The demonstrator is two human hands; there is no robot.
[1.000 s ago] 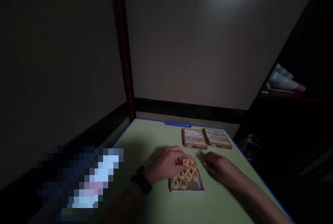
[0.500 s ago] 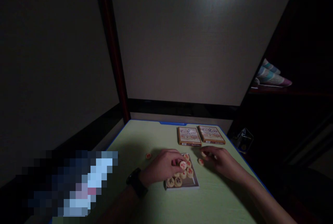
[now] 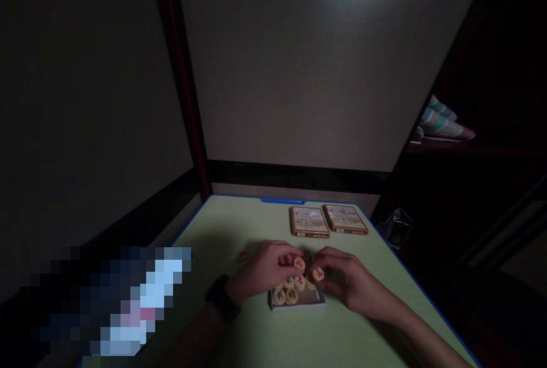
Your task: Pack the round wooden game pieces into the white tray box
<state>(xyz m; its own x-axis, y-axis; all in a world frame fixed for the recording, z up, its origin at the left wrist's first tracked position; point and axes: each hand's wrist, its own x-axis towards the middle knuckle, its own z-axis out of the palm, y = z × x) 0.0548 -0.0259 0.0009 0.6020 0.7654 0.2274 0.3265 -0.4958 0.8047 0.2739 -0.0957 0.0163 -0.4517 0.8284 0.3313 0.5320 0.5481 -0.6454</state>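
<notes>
A shallow open box (image 3: 305,301) lies on the green table, with several round Chinese chess pieces (image 3: 291,295) in its left and middle part, marked in red or black. Over its far side, my left hand (image 3: 267,265) has its thumb and fingers closed on a red-marked Chinese chess piece (image 3: 299,265). At the box's right side my right hand (image 3: 348,277) pinches another red-marked piece (image 3: 318,273), tilted. My hands partly cover the box's far end. One more red-marked piece (image 3: 243,254) lies on the table left of my left hand.
Two flat printed boxes (image 3: 310,222) (image 3: 345,219) lie side by side towards the back of the table (image 3: 239,220). Behind the table stands a wall panel (image 3: 299,100). On the right is a dark shelf with striped cloth (image 3: 447,123). Something pixelated sits at lower left.
My right hand has moved left from the table to the box with a Chinese chess piece. My left hand still holds a piece over the box. The view has shifted slightly.
</notes>
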